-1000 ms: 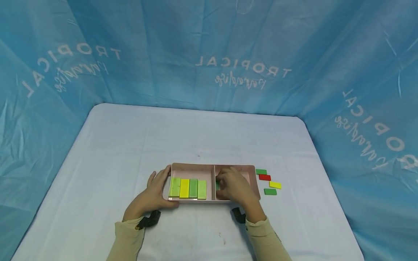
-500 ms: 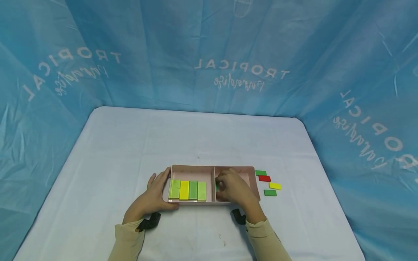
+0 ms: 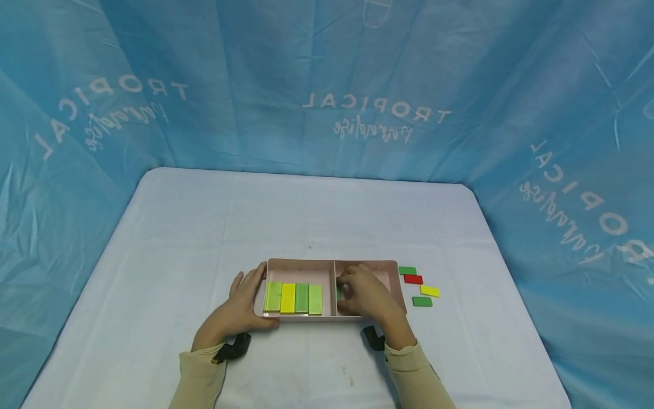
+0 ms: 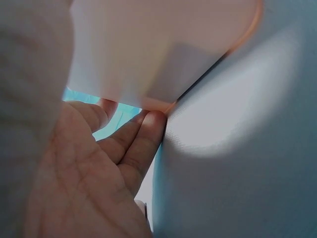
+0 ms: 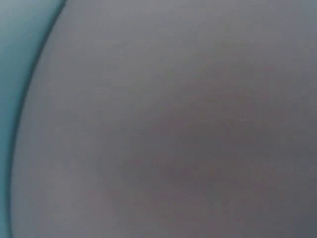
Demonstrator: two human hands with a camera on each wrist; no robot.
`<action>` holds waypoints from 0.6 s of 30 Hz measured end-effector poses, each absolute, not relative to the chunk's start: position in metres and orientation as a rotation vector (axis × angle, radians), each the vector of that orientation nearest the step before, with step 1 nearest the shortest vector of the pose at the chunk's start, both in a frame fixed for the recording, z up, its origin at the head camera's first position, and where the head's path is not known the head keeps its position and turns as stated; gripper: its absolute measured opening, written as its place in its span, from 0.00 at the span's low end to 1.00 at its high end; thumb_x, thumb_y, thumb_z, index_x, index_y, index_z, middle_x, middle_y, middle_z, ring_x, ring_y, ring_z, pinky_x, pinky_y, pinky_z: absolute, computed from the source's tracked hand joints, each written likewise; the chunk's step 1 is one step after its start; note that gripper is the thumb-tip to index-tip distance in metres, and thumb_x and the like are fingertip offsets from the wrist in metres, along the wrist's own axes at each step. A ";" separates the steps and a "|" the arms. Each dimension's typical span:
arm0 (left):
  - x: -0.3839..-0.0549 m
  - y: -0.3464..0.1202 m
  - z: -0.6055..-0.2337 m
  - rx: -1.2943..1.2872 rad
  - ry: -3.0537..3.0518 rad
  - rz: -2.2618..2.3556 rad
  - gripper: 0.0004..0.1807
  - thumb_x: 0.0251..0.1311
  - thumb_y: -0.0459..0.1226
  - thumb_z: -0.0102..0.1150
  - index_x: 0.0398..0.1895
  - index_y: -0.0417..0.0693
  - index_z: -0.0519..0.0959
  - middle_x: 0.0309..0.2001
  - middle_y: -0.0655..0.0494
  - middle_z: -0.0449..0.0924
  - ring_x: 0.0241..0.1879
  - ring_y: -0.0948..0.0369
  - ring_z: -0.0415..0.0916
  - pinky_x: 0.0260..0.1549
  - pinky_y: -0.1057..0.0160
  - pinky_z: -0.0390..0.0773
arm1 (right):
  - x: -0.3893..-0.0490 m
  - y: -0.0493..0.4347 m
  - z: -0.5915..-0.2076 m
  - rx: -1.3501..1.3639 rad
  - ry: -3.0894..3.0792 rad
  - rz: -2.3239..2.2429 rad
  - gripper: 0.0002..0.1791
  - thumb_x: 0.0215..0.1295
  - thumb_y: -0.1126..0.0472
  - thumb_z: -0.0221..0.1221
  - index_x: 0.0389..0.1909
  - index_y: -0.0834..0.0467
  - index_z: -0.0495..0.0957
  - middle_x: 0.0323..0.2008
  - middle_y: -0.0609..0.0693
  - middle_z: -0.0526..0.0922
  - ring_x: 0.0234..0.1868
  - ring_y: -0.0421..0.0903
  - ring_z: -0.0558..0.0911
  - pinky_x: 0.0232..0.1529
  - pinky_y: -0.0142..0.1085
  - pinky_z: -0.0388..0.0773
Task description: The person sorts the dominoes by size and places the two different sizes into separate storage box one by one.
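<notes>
A pink two-compartment box (image 3: 301, 267) lies on the table in the head view. My left hand (image 3: 240, 304) holds its left end, thumb along the front wall and fingers at the left side. The left wrist view shows fingertips (image 4: 154, 121) against the box's edge. In the left compartment, a row of light green, yellow (image 3: 288, 298) and green flat blocks stands along the front. My right hand (image 3: 369, 292) reaches into the right compartment, fingers bent around a green block (image 3: 339, 292) beside the divider, mostly hidden by the hand. The right wrist view shows only a blurred pale surface.
Right of the box lie loose flat blocks: a green one (image 3: 407, 270), a red one (image 3: 413, 279), a yellow one (image 3: 430, 291) and another green one (image 3: 422, 301). A white cloth covers the table (image 3: 306, 216), with blue curtains (image 3: 245, 85) around it.
The whole head view has shifted slightly. Both hands keep their places on and in the box, and the blocks stay where they were.
</notes>
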State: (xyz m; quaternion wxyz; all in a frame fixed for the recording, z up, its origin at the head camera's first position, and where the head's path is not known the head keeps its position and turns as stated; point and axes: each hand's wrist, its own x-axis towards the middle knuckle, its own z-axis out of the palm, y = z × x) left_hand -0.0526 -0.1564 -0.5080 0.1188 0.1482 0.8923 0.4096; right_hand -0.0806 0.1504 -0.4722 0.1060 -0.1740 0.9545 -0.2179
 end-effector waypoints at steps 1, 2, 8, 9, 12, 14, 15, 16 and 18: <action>-0.053 -0.157 -0.508 0.433 2.609 1.199 0.72 0.36 0.49 0.83 0.79 0.35 0.44 0.77 0.38 0.55 0.76 0.40 0.51 0.74 0.36 0.32 | -0.080 0.151 -0.472 -0.514 2.812 -0.643 0.27 0.48 0.55 0.78 0.51 0.57 0.86 0.47 0.47 0.84 0.53 0.46 0.77 0.56 0.43 0.81; -0.053 -0.157 -0.508 0.432 2.609 1.200 0.72 0.36 0.49 0.83 0.79 0.35 0.44 0.77 0.38 0.55 0.76 0.39 0.51 0.74 0.36 0.32 | -0.080 0.151 -0.471 -0.511 2.815 -0.639 0.27 0.48 0.55 0.78 0.51 0.57 0.86 0.47 0.47 0.84 0.52 0.45 0.76 0.56 0.42 0.81; -0.053 -0.156 -0.509 0.436 2.609 1.199 0.73 0.36 0.50 0.83 0.79 0.36 0.43 0.77 0.39 0.55 0.76 0.40 0.50 0.74 0.36 0.32 | -0.077 0.155 -0.466 -0.483 2.849 -0.658 0.25 0.49 0.54 0.77 0.50 0.52 0.87 0.47 0.44 0.84 0.51 0.44 0.76 0.54 0.41 0.82; -0.053 -0.156 -0.509 0.434 2.608 1.198 0.73 0.37 0.50 0.82 0.80 0.36 0.43 0.77 0.39 0.55 0.77 0.40 0.50 0.74 0.36 0.31 | -0.076 0.156 -0.465 -0.484 2.860 -0.665 0.24 0.50 0.54 0.77 0.50 0.52 0.87 0.47 0.44 0.85 0.51 0.44 0.76 0.54 0.41 0.81; -0.052 -0.156 -0.509 0.430 2.610 1.190 0.73 0.37 0.51 0.82 0.80 0.37 0.42 0.78 0.39 0.55 0.77 0.40 0.49 0.74 0.36 0.31 | -0.074 0.160 -0.463 -0.484 2.901 -0.667 0.20 0.52 0.55 0.76 0.48 0.51 0.88 0.45 0.43 0.86 0.52 0.44 0.77 0.55 0.42 0.81; -0.052 -0.156 -0.510 0.429 2.611 1.185 0.73 0.37 0.52 0.82 0.80 0.38 0.42 0.78 0.39 0.55 0.77 0.40 0.49 0.74 0.36 0.31 | -0.073 0.162 -0.461 -0.489 2.924 -0.675 0.18 0.53 0.56 0.75 0.46 0.51 0.88 0.44 0.42 0.86 0.52 0.45 0.78 0.56 0.43 0.80; -0.052 -0.157 -0.509 0.429 2.612 1.185 0.73 0.37 0.52 0.82 0.80 0.38 0.42 0.78 0.39 0.55 0.77 0.40 0.49 0.74 0.36 0.31 | -0.072 0.163 -0.461 -0.495 2.934 -0.682 0.17 0.53 0.57 0.75 0.46 0.52 0.89 0.44 0.43 0.87 0.52 0.45 0.78 0.55 0.43 0.80; -0.052 -0.157 -0.509 0.433 2.615 1.183 0.73 0.37 0.52 0.82 0.80 0.38 0.42 0.77 0.40 0.55 0.77 0.40 0.49 0.74 0.36 0.31 | -0.071 0.165 -0.460 -0.497 2.943 -0.690 0.17 0.53 0.58 0.75 0.45 0.53 0.89 0.43 0.43 0.86 0.52 0.46 0.78 0.54 0.44 0.80; -0.052 -0.157 -0.509 0.437 2.617 1.182 0.73 0.37 0.52 0.82 0.80 0.39 0.42 0.77 0.40 0.56 0.77 0.41 0.49 0.74 0.36 0.31 | -0.070 0.168 -0.459 -0.499 2.959 -0.706 0.17 0.53 0.59 0.75 0.45 0.54 0.88 0.43 0.44 0.87 0.52 0.47 0.78 0.54 0.45 0.80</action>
